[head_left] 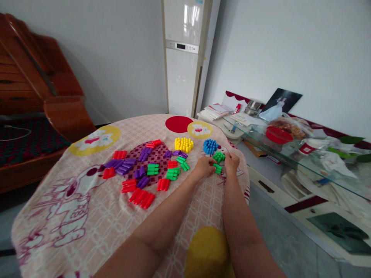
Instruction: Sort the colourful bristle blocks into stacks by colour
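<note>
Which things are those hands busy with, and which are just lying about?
Seem part of it:
- green pieces, by both hands
- blue pieces
- yellow pieces
- red pieces
- purple pieces

Just lying about, right side:
- red bowl
- paper cup
- photo
- papers

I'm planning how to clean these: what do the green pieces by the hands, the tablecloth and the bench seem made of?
Green pieces: probably plastic, smooth, vividly coloured. Tablecloth: apparently matte fabric, given its draping edge. Bench: likely varnished wood, reddish-brown with glossy highlights.

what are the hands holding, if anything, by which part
The left hand is at the left end of the nearer green blocks; whether it or the right hand grips anything cannot be told.
</note>
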`<state>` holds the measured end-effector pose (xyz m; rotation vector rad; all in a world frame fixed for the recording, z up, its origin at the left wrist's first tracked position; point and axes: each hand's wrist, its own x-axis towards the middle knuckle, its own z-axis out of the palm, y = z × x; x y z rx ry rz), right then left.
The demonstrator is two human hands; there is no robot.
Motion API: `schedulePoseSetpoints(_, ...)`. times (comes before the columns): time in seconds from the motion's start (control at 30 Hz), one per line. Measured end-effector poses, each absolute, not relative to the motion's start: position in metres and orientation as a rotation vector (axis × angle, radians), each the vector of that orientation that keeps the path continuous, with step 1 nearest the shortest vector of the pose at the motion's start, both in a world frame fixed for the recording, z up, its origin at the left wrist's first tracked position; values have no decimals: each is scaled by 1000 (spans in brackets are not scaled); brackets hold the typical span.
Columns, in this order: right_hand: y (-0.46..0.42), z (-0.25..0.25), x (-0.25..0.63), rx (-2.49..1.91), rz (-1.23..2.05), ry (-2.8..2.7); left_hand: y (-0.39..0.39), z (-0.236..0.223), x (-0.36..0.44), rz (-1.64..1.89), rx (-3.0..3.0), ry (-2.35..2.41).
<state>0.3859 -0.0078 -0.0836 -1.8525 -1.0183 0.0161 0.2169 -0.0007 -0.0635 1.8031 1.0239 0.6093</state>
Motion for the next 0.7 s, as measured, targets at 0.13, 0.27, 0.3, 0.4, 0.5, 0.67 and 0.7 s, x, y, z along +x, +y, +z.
schedulePoseSetpoints(0.13,-8,-85,386,-1843,22,-1016,0,-61,217,671,2093,1101)
schedulePoseSetpoints(0.27,-7,-86,387,-1841,25,-1013,-3,-63,219,818,2112,1087)
schedulePoseSetpoints(0.3,-7,-86,387,-1845,23,-1008,-4,-65,220,832,2110,1086)
schedulePoseSetpoints(0.4,-6,-87,388,-1855,26,-992,-9,-68,225,834,2099,1087)
schedulePoseSetpoints(0.5,-5,-90,390,-1828,25,-1000,-10,-71,228,838,2073,1089)
schedulePoseSetpoints(0.67,-3,-97,394,-1778,14,-949,-11,-74,231,855,2104,1070)
schedulePoseSetpoints(0.7,-2,-98,395,-1766,25,-927,-12,-74,232,852,2132,1062)
